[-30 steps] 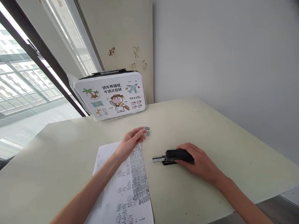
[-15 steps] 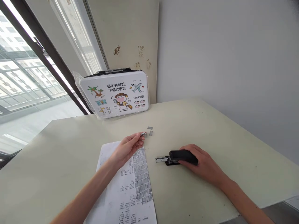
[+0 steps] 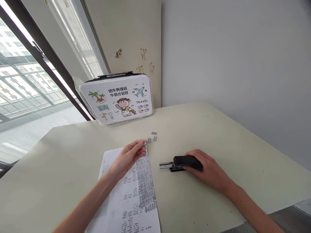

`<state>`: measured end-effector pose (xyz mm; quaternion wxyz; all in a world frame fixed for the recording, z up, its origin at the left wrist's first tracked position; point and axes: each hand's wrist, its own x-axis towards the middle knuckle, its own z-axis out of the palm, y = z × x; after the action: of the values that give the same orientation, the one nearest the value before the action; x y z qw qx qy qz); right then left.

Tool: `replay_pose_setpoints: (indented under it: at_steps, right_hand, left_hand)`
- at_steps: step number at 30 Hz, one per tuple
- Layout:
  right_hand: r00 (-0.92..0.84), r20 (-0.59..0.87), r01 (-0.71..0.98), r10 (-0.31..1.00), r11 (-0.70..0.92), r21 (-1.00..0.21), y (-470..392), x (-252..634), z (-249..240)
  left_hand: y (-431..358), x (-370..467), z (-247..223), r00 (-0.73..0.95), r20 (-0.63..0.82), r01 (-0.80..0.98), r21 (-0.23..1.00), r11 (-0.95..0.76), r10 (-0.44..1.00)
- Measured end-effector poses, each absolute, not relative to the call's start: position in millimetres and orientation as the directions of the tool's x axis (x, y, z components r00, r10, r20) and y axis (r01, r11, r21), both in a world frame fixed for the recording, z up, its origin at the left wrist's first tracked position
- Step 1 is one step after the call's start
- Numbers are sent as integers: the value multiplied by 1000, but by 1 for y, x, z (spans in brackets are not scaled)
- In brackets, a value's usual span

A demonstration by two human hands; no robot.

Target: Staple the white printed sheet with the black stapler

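Observation:
My left hand (image 3: 132,153) is closed in a pinch over the top edge of the printed papers (image 3: 114,207), holding a small strip of staples (image 3: 145,143) between thumb and forefinger. Just beyond the fingertips lie three more staple strips: one (image 3: 149,140) close by, another (image 3: 155,138) to its right, and a third (image 3: 154,133) behind them. My right hand (image 3: 206,166) is wrapped round a black stapler (image 3: 186,160) resting on the table. From its left end juts the metal staple tray (image 3: 166,165), pulled out.
A white cartoon-printed case (image 3: 119,100) in clear plastic wrap stands at the back of the pale table (image 3: 218,136). Behind the table on the right rises a grey wall (image 3: 230,58). A window (image 3: 21,71) is on the left.
My left hand has drawn back slightly toward me with its staple strip, and the nearest strip on the table now shows fully. My right hand keeps its grip on the stapler.

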<state>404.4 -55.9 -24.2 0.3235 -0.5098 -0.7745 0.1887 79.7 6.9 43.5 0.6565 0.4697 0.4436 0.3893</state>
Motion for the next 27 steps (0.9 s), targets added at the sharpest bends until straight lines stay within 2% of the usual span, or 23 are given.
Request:
replay_pose_setpoints:
  at_steps: [4,8,11,13,15,19,27]
  right_hand:
    - [-270,294,671,917,398,-626,-56,405,-24]
    - [-272,307,665,912,409,-625,-56,406,-25]
    - [-275,305,673,912,410,-616,-55,406,-26]
    - [-279,305,675,910,412,-612,-55,407,-26]
    - [-289,305,673,908,419,-609,-55,407,-26]
    - [-286,315,678,905,423,-601,-55,406,-25]
    - [-282,323,690,903,425,-586,-56,407,-23]
  left_hand:
    - [2,84,45,325,-195,-11,978,210,925]
    - [-6,92,45,342,-134,212,975,62,930]
    - [-16,101,41,321,-25,455,881,-132,947]
    - [-23,107,36,326,81,555,790,-260,942]
    - [-31,115,30,364,149,584,732,-350,919]
    - [-42,126,23,453,196,607,647,-462,870]
    - [-46,129,18,487,228,641,563,-522,843]
